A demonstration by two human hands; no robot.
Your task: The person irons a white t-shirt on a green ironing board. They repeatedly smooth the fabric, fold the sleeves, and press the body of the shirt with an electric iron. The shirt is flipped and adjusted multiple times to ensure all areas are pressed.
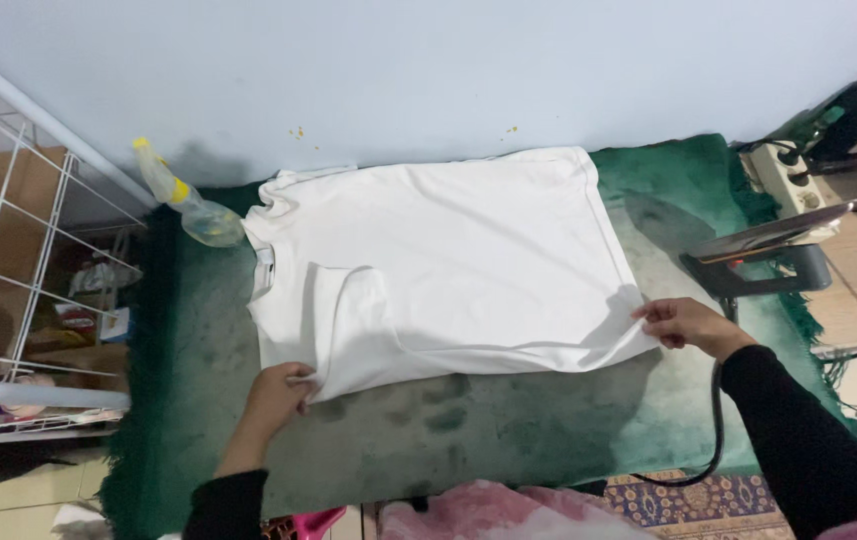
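A white t-shirt (pixel 448 260) lies spread flat on a green blanket (pixel 508 420), its neck to the left. My left hand (pixel 276 395) pinches the shirt's near edge by the folded sleeve. My right hand (pixel 683 322) grips the shirt's near right hem corner. Both arms wear black sleeves.
An iron (pixel 763 250) stands upright at the right on the blanket, its black cord (pixel 716 420) trailing toward me. A power strip (pixel 783 175) lies behind it. A clear spray bottle (pixel 188 205) lies at the shirt's far left. A white wire rack (pixel 18 260) stands on the left.
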